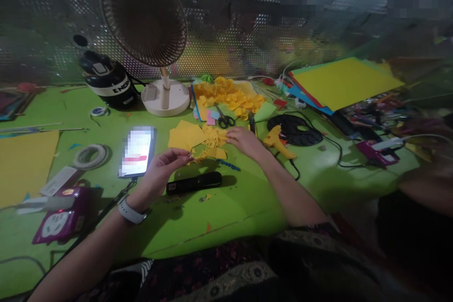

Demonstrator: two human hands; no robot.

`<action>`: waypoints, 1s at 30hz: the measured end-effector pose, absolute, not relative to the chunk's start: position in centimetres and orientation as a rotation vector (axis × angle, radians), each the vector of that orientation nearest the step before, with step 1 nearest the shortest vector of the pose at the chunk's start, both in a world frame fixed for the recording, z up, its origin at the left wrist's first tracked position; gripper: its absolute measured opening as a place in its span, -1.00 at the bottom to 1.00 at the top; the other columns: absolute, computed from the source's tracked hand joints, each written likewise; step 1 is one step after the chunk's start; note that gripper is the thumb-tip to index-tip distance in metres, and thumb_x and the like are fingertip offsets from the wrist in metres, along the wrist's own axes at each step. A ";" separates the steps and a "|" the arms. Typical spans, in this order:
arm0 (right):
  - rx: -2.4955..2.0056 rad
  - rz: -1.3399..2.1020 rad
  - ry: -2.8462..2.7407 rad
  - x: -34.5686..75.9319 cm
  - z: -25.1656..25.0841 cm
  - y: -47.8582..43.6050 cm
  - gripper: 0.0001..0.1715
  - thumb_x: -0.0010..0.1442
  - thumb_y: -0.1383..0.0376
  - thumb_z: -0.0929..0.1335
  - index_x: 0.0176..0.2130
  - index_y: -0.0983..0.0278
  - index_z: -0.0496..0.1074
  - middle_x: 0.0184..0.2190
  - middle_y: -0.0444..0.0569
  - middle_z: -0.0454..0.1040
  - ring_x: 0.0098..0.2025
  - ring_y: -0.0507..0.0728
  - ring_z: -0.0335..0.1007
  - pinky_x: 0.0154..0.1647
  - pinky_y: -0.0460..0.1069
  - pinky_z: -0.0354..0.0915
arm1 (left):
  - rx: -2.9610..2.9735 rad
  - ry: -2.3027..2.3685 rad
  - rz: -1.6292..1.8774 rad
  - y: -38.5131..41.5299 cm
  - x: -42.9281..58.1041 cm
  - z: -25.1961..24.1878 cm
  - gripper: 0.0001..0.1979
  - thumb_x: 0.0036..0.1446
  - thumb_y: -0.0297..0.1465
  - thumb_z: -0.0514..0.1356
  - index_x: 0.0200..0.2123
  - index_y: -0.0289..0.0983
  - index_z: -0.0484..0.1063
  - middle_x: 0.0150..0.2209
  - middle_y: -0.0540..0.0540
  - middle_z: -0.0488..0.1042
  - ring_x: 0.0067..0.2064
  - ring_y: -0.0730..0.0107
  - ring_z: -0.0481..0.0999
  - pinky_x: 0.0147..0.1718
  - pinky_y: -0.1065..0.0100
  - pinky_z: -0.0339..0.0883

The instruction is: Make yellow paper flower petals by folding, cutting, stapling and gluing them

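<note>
Fringed yellow paper (213,135): lies on the green table (247,197) between the two hands; its longer side appears to run roughly left to right, though the ragged edge makes this uncertain.
Phone (137,152): lit, just left of the left hand.
Left hand (166,166): thumb and forefinger meet at the tips, seemingly pinching a small piece (191,157) that I cannot make out; the fringed paper lies beyond these tips and to their right, slightly apart.
Yellow sheet (184,135): beyond the left fingertips, just left of the fringed paper.
Black tool (194,183): long, lying crosswise on the near side of the left fingertips.
Yellow scraps (215,153): on the near side of the fringed paper, between the hands.
Right hand (244,141): the nearer hand, its fingers close together at the fringed paper's right end, apparently touching it; whether they grip or only rest, I cannot tell.
From the right fingertips: the fringed paper extends directly leftward.
Glue gun (279,142): yellow, right of the right hand.
</note>
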State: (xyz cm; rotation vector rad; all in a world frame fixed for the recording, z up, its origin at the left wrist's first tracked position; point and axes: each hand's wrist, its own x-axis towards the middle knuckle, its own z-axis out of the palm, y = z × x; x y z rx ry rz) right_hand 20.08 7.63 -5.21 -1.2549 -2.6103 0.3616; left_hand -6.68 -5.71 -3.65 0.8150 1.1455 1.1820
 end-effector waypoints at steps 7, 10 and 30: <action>-1.317 0.375 -2.664 19.9 -4.5 7.2 -0.70 0.28 0.22 0.37 -0.07 0.34 0.57 0.02 0.18 0.51 0.08 0.28 0.41 0.09 0.16 0.33 | 0.823 1.142 1.179 -5.7 -6.6 -3.7 -0.73 -0.09 -0.31 0.49 -0.31 -0.27 0.59 -0.31 -0.08 0.63 -0.22 0.35 0.60 -0.09 0.33 0.40; -1.364 0.335 -2.673 19.7 -4.4 7.0 -0.61 0.27 0.18 0.35 -0.04 0.38 0.56 0.05 0.21 0.49 0.09 0.31 0.38 0.12 0.17 0.30 | 0.821 1.141 1.182 -5.7 -6.4 -3.5 -0.73 -0.10 -0.30 0.50 -0.32 -0.27 0.60 -0.32 -0.08 0.63 -0.23 0.36 0.60 -0.09 0.34 0.40; -1.336 -0.063 -2.395 18.8 -4.7 6.5 -0.60 0.36 0.41 0.20 -0.03 0.35 0.57 -0.09 0.16 0.59 -0.02 0.26 0.46 0.03 0.13 0.34 | 0.804 1.102 1.211 -5.8 -6.7 -3.1 -0.73 -0.06 -0.32 0.48 -0.28 -0.29 0.60 -0.27 -0.12 0.65 -0.20 0.34 0.62 -0.07 0.33 0.42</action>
